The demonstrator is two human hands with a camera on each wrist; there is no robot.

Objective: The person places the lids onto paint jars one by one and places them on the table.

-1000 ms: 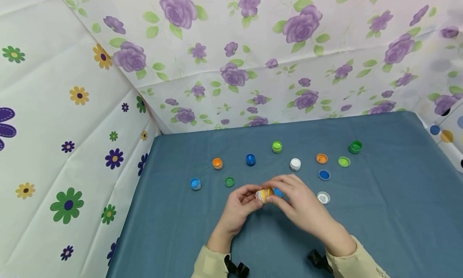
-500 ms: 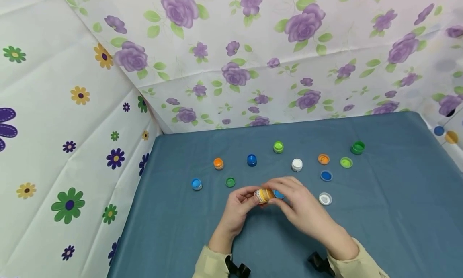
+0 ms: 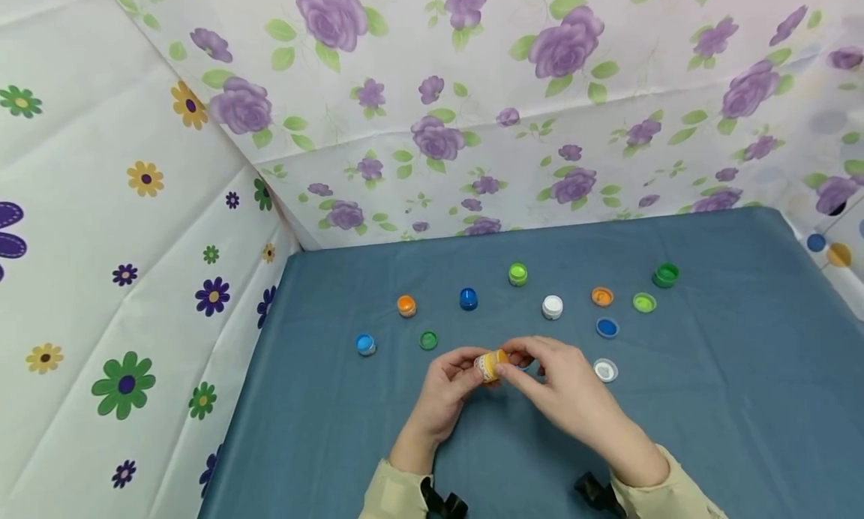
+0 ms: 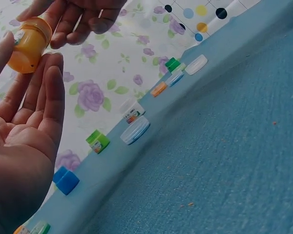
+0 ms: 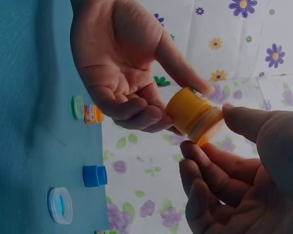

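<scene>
Fingers (image 5: 194,152) around lidded yellow jar (image 5: 187,110)

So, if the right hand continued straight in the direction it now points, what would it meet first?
The yellow paint jar, touching its fingers; beyond that, probably the left hand, though depth is unclear.

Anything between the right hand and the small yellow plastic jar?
Nothing visible: the right hand pinches the round yellow lid at one end of the small yellow plastic jar, and the left hand grips the jar's body.
</scene>
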